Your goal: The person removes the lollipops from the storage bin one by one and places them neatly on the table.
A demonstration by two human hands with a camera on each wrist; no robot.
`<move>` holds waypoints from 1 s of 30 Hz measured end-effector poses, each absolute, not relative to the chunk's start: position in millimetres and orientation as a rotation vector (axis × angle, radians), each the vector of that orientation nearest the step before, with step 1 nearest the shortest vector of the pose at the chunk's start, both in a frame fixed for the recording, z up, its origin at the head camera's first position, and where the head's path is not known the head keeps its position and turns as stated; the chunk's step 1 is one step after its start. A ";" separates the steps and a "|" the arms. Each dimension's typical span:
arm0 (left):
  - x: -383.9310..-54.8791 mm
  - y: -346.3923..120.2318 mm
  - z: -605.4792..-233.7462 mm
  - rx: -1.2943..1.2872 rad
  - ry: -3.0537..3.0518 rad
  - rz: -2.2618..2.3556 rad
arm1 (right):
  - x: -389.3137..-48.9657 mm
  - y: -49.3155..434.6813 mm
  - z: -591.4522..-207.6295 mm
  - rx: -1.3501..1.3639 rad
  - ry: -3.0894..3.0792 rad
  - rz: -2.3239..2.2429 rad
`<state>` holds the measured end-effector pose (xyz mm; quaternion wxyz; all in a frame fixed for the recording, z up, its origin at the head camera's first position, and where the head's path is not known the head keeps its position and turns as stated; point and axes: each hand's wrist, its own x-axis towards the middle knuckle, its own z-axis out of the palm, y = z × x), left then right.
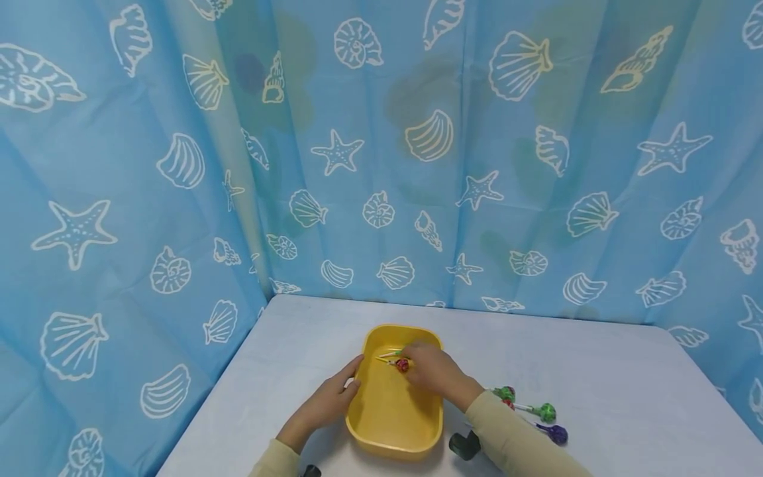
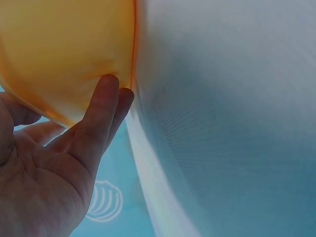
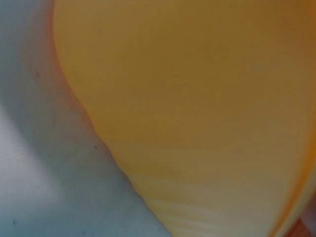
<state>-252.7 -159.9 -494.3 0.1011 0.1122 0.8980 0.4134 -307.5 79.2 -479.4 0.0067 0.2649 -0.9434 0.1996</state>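
A yellow rectangular tray [image 1: 395, 417] stands on the white table. At its left rim is my left hand [image 1: 329, 399]; in the left wrist view, its nearly straight fingers [image 2: 101, 106] touch the tray's outer wall. My right hand [image 1: 430, 368] reaches over the right rim into the far half of the tray, pinching a lollipop whose head is hidden by the fingers. Beside its fingertips lies a red-wrapped lollipop [image 1: 403, 365], and thin sticks point left from there. In the right wrist view the yellow wall [image 3: 187, 98] fills most of the picture, with the hand out of sight.
Right of the tray, partly behind the right sleeve [image 1: 518, 434], lie several lollipops: green ones [image 1: 546, 413], a red one [image 1: 508, 403] and a purple one [image 1: 556, 434]. Small dark devices [image 1: 465, 445] show at both wrists. Blue shell-print curtains [image 1: 381, 165] border the table at the back and left.
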 end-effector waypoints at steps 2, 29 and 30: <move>-253.1 -160.1 -494.5 0.332 2.648 1.227 | -309.6 75.8 -482.0 0.831 -2.949 0.587; -253.9 -158.6 -495.0 0.300 2.638 1.237 | -314.0 63.9 -488.1 0.813 -2.959 0.435; -253.8 -158.6 -495.1 0.294 2.637 1.238 | -314.0 64.2 -488.7 0.815 -2.952 0.439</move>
